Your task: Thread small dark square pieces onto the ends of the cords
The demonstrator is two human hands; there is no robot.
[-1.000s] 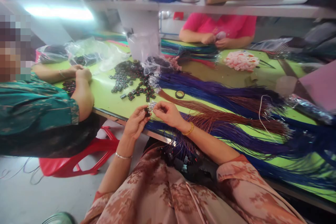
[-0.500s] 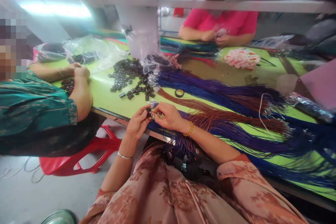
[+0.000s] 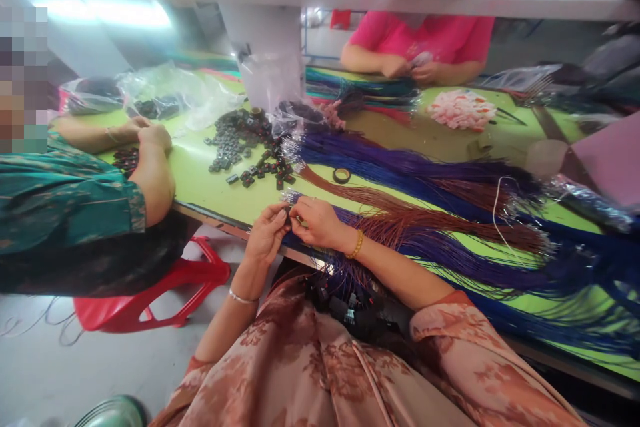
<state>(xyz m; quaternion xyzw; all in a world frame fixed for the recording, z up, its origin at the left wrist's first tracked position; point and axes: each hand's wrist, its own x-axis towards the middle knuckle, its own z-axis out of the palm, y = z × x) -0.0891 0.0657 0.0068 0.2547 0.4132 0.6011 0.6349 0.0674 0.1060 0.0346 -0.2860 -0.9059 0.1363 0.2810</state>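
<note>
My left hand point(image 3: 268, 233) pinches a small black connector point(image 3: 287, 211) between thumb and fingertips at the table's front edge. Close against it, my right hand point(image 3: 315, 221) has its fingers pressed together at the connector; what they grip is too small to make out. Blue and purple wires point(image 3: 440, 250) lie under and to the right of my right hand. Behind my hands a pile of black connectors point(image 3: 245, 140) is spread on the green table point(image 3: 200, 177). More black connectors with wires point(image 3: 350, 307) rest on my lap.
A black tape roll point(image 3: 341, 175) lies beside brown wires point(image 3: 370, 197). At the left a person in a green sleeve point(image 3: 75, 193) works near a red stool point(image 3: 165, 290). Across the table sits a person in pink point(image 3: 420, 43), near pink-white pieces point(image 3: 463, 110). A shelf point(image 3: 450, 5) spans above.
My right hand has moved slightly left and is now against my left fingertips, closing the small gap at the connector. The view has shifted slightly.
</note>
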